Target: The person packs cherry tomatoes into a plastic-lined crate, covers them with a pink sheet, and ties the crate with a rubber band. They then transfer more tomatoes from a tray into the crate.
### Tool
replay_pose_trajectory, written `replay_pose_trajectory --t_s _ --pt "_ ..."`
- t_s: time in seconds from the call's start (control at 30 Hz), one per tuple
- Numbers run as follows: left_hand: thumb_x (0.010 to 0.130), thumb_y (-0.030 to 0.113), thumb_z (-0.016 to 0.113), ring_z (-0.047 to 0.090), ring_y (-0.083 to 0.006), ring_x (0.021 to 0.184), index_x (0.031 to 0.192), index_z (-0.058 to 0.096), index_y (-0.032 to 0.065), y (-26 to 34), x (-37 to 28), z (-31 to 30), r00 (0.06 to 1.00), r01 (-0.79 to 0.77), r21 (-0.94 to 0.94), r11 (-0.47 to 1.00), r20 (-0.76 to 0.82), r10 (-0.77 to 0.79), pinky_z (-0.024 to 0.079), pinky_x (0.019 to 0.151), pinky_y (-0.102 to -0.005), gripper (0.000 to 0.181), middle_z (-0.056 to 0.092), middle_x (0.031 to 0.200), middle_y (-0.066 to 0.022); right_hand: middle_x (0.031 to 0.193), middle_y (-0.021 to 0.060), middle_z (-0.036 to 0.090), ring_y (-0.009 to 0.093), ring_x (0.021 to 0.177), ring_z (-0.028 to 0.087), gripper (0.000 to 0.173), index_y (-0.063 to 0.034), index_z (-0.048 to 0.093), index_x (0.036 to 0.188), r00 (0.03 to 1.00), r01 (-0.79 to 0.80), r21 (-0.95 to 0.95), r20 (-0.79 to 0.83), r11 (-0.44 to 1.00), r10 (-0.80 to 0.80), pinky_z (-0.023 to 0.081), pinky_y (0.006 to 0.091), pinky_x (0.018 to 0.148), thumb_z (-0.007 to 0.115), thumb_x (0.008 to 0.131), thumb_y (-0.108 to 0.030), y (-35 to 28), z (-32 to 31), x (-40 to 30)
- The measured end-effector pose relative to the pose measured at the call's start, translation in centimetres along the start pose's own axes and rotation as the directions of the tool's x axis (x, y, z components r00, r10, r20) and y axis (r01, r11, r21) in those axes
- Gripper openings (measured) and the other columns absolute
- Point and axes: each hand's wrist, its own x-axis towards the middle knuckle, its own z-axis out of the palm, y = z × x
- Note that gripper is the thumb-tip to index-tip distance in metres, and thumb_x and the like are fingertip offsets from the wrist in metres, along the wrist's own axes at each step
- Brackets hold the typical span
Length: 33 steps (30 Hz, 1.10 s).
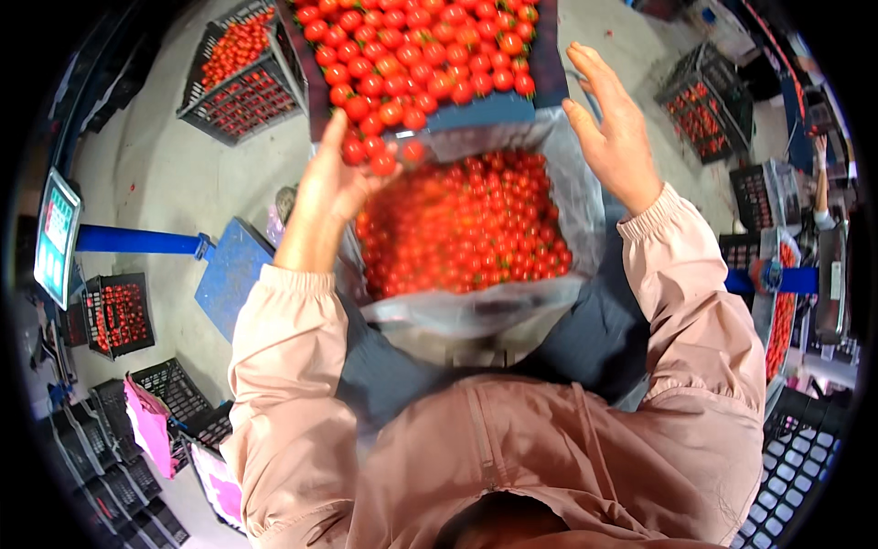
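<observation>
Red cherry tomatoes (425, 58) fill a dark sloping chute or tray (480, 115) at the top of the view. Some tomatoes come over its front lip, and a few look in mid-fall. Below stands a container lined with translucent plastic (576, 182), between my knees. Many cherry tomatoes (480, 226) lie inside it, partly blurred. My left hand (333, 182) is cupped at the lip's left corner, beside the spilling tomatoes, its fingertips partly hidden by them. My right hand (614, 137) holds nothing, fingers extended, near the chute's right side.
Black crates of tomatoes stand at upper left (240, 96), upper right (706, 110) and left (120, 312). A blue scale platform (233, 274) with a display (58, 237) is at left. Stacked black crates (113, 446) are lower left. Another person's arm (822, 182) shows at far right.
</observation>
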Motion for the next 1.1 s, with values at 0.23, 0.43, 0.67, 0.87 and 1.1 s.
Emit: replay_pose_trajectory --t_s 0.23,0.43,0.67,0.87,1.1 --pt "0.095 0.045 0.053 0.059 -0.0336 0.103 0.132 0.045 0.0116 -0.5 -0.2 0.8 1.0 0.001 -0.027 1.0 0.013 0.0 0.052 0.083 -0.0543 0.051 0.055 0.118 -0.0136 0.142 0.0301 0.036 0.04 0.136 0.033 0.063 0.0041 0.037 0.138 0.977 -0.165 0.035 -0.128 0.986 0.168 0.028 0.0418 0.112 0.063 0.081 -0.007 6.4 6.0 2.1" --pt "0.095 0.046 0.052 0.06 -0.0304 0.102 0.132 0.046 0.0121 -0.3 -0.2 0.0 1.0 0.01 0.007 1.0 0.029 -0.01 0.054 0.083 -0.0505 0.05 0.057 0.116 -0.0119 0.141 0.0242 0.036 0.041 0.131 0.036 0.064 0.0016 0.041 0.135 0.93 0.244 -0.217 -0.225 0.945 -0.291 0.03 0.0454 0.109 0.063 0.075 0.0 0.7 3.6 4.4" --pt "0.097 0.051 0.043 0.06 -0.028 0.106 0.132 0.046 0.0143 -1.0 0.7 -0.1 0.992 -0.005 -0.031 1.0 0.126 0.008 0.054 0.083 -0.0481 0.051 0.055 0.125 -0.0096 0.133 0.0058 0.045 0.032 0.13 0.034 0.054 -0.0237 0.052 0.129 0.887 0.458 -0.272 0.212 0.846 -0.411 0.025 0.0604 0.103 0.066 0.078 -0.036 -4.2 14.3 3.0" --pt "0.097 0.053 0.042 0.063 -0.0247 0.099 0.13 0.047 0.0133 -0.6 0.5 -0.1 0.997 -0.03 0.058 0.998 0.067 0.026 0.056 0.077 -0.0422 0.051 0.058 0.119 -0.009 0.129 0.0012 0.05 0.03 0.128 0.038 0.046 -0.0215 0.059 0.123 0.917 0.382 -0.336 0.024 0.861 -0.397 0.022 0.0567 0.105 0.064 0.081 -0.041 -3.1 15.0 3.8" --pt "0.089 0.059 0.053 0.061 -0.0202 0.09 0.124 0.048 0.0131 -1.2 0.9 -0.4 0.996 0.004 0.147 0.989 -0.084 0.008 0.051 0.071 -0.0383 0.058 0.056 0.112 -0.0066 0.133 0.0098 0.046 0.033 0.128 0.038 0.042 -0.0083 0.058 0.118 0.975 0.022 -0.327 -0.201 0.945 -0.092 0.029 0.0504 0.103 0.064 0.079 -0.024 -1.7 12.7 2.2"
